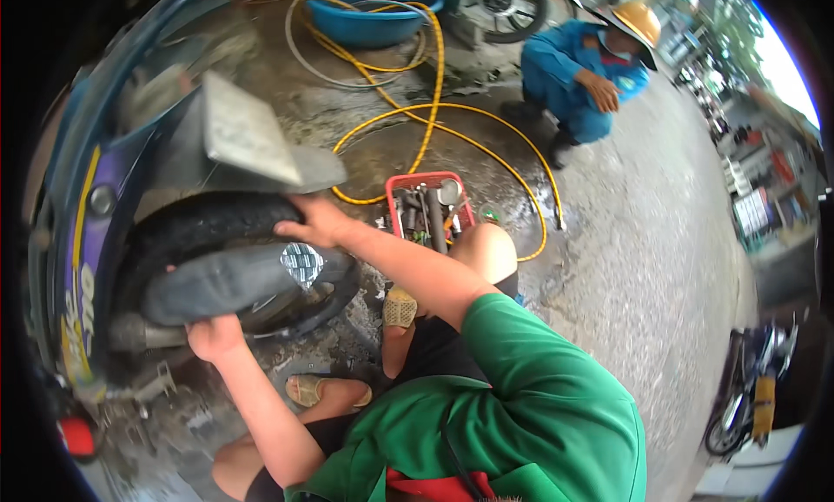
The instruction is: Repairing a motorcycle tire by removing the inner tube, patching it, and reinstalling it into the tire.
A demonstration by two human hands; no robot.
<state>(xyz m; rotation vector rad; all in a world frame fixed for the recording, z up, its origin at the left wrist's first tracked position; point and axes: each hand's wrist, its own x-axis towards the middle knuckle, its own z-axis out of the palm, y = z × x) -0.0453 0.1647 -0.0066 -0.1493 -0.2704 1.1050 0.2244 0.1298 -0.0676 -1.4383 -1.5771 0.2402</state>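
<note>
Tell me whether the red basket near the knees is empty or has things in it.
Not empty: tools, one of them a long dark piece, show inside the red basket through its open top.

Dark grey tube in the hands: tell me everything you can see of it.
The tube looks like dull, dark grey rubber, with a rounded left end and a bright, checkered-looking patch toward the right. It slants slightly up to the right, just below the tire's upper run in the picture. The left hand holds its lower edge; the right hand is at its upper edge, exact contact unclear. How it continues on the right is unclear.
</note>
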